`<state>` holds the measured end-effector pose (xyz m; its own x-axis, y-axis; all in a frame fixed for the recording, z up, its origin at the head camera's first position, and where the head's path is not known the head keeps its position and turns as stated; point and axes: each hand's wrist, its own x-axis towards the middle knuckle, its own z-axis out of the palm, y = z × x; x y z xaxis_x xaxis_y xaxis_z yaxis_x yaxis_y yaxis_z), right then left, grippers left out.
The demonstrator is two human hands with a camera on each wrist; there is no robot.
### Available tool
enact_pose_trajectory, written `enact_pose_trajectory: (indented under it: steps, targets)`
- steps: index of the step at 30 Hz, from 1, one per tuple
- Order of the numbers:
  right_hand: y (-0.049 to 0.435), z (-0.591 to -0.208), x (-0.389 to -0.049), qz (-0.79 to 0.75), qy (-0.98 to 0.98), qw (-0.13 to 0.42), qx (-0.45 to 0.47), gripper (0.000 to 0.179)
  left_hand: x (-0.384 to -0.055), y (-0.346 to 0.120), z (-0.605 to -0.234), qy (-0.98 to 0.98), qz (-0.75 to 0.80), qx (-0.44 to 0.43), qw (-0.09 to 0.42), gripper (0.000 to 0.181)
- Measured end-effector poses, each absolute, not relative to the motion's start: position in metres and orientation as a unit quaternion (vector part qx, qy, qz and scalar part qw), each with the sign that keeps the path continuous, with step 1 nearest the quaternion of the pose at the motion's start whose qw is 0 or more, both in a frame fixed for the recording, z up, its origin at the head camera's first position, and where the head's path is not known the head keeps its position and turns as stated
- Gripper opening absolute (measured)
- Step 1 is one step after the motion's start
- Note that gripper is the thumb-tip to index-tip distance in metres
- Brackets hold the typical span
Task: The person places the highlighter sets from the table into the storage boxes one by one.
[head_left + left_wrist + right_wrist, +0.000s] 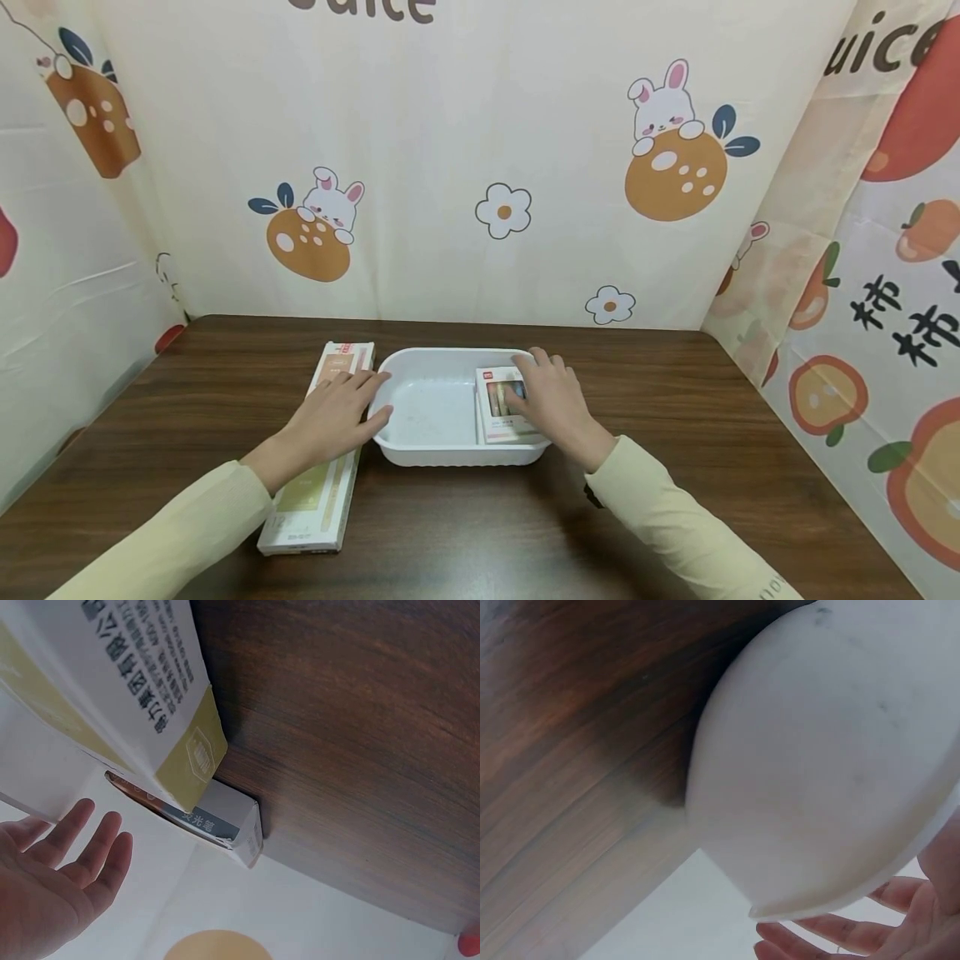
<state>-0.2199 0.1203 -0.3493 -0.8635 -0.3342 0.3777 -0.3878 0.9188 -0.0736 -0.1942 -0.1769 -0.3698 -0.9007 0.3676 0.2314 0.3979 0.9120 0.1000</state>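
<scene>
A white plastic basin (431, 457) stands on the table. In its right part lies a white box (510, 432) with a red logo and a picture of coloured sticks. My right hand (557, 402) is over the basin's right rim, its thumb across the box and its fingers spread along the rim. At the left rim is my left hand (330, 417), fingers loosely spread and fingertips right by the edge. Below that hand lies a white box with a yellow-green band (184, 761); beyond it is a box with a grey band (217, 814), both left of the basin.
The dark wooden table (637, 533) ends at a printed curtain (450, 283) along the back. More printed cloth (847, 333) hangs on the right, and pale cloth (67, 333) closes off the left side.
</scene>
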Motion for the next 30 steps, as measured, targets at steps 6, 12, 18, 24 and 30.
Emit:
enact_pose_trajectory:
  steps: [6,12,18,24,30]
  targets:
    - [0.131,-0.351,-0.223,0.077,-0.966,0.176,0.172,0.042,-0.194,-0.177,-0.37,-0.972,-0.073,-0.197,0.106,0.052]
    - [0.14,-0.354,-0.224,0.084,-0.968,0.174,0.159,0.039,-0.193,-0.177,-0.369,-0.972,-0.074,-0.198,0.102,0.052]
    - [0.147,-0.356,-0.223,0.09,-0.971,0.165,0.149,0.04,-0.193,-0.177,-0.369,-0.972,-0.074,-0.199,0.104,0.052]
    - [0.152,-0.359,-0.225,0.097,-0.969,0.168,0.153,0.037,-0.193,-0.176,-0.369,-0.971,-0.074,-0.199,0.107,0.051]
    - [0.154,-0.361,-0.227,0.12,-0.967,0.157,0.159,0.035,-0.193,-0.177,-0.368,-0.971,-0.069,-0.2,0.111,0.051]
